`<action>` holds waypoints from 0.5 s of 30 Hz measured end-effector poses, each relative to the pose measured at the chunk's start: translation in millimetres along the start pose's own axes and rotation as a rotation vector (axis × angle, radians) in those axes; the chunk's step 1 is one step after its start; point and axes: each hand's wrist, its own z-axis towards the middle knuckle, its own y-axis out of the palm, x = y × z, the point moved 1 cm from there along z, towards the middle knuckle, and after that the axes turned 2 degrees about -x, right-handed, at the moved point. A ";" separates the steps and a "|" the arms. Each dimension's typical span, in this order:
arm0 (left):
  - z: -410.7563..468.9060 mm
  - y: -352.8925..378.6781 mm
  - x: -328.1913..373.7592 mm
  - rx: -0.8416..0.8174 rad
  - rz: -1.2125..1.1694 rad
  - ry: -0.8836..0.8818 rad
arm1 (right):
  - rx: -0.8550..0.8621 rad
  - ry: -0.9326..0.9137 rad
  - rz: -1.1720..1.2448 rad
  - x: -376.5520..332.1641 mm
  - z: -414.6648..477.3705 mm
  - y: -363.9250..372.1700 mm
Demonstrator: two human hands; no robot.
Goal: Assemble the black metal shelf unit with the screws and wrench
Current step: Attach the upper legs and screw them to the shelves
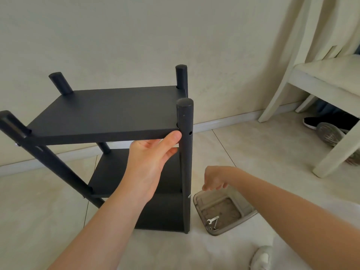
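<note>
The black metal shelf unit (105,112) stands on the floor with three boards between four round posts. My left hand (153,152) holds the front right corner of the top board, thumb on its edge, fingers beneath. The near right post (186,152) has a bare screw hole beside that corner. My right hand (214,180) hovers above a clear plastic tray (247,211), fingers curled downward; whether it pinches something is hidden. A small silver wrench (212,220) and a screw lie in the tray.
A cream chair (311,88) stands at the right by the wall, with dark shoes (327,121) beneath it. A white shoe (262,258) shows at the bottom edge. Tiled floor surrounds the shelf.
</note>
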 end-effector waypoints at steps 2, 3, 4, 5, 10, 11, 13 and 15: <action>-0.9 0.9 0.6 -0.005 -0.007 0.001 | 0.026 0.035 -0.026 6.3 19.1 28.3; -1.5 1.1 0.7 -0.003 -0.006 0.000 | 0.002 0.037 -0.036 9.2 27.5 44.7; -2.0 1.5 1.0 0.000 -0.004 -0.004 | -0.030 0.030 -0.023 12.8 37.0 62.5; -2.5 1.3 0.9 0.002 -0.001 -0.008 | -0.056 0.021 -0.010 16.7 44.2 81.0; -0.1 -0.9 -0.3 -0.038 -0.034 -0.009 | -0.058 0.101 0.102 27.6 58.9 157.9; 0.4 -1.1 -0.7 -0.045 -0.042 -0.008 | -0.071 0.110 0.106 28.2 60.9 167.3; 0.2 -1.3 -1.0 -0.048 -0.051 -0.013 | -0.099 0.120 0.077 30.4 62.4 178.5; 0.5 -2.1 -1.4 -0.045 -0.059 -0.019 | -0.121 0.108 0.049 33.8 63.1 181.7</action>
